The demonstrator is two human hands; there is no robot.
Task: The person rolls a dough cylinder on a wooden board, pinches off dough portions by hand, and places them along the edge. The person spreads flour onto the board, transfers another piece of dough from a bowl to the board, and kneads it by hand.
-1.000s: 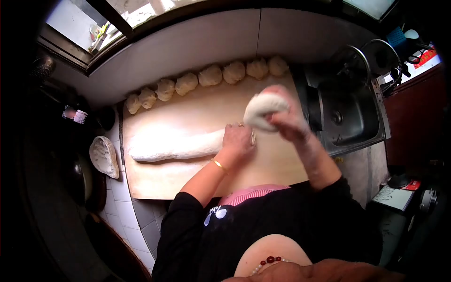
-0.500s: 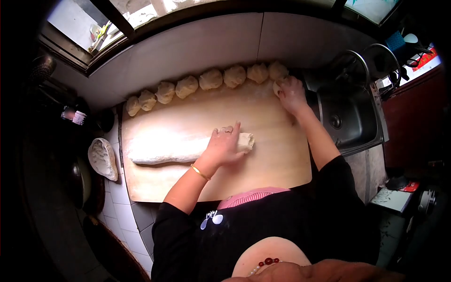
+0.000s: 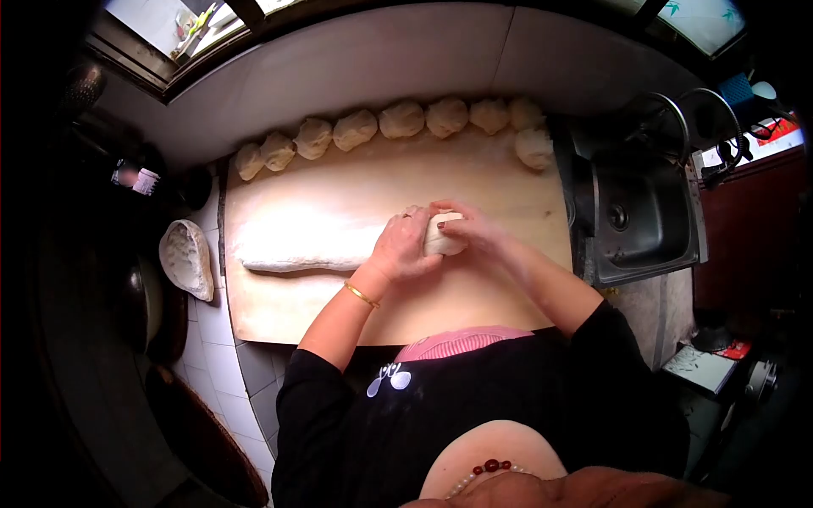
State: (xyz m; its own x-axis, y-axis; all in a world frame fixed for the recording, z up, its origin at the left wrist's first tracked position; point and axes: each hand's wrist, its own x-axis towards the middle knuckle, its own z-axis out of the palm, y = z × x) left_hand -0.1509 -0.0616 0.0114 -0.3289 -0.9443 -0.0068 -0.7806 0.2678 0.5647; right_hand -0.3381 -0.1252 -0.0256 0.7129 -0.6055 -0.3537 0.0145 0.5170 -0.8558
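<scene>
A long floury dough log lies across the wooden board. My left hand is wrapped over the log near its right end. Around that end, my right hand has its fingers closed on the dough, facing the left hand. The pale tip of the log shows between the two hands; part of it is hidden under the fingers. Along the board's back edge sits a row of several dough pieces, with one more dough piece at the right corner.
To the right is a steel sink with a curved faucet. A floury bowl-shaped scoop stands on the white tiles at the left. Behind the board rises a wall under a window.
My right hand has left a dough piece at the back right corner and come back to the log's right end. My left hand stays on the log. The view has shifted slightly.
</scene>
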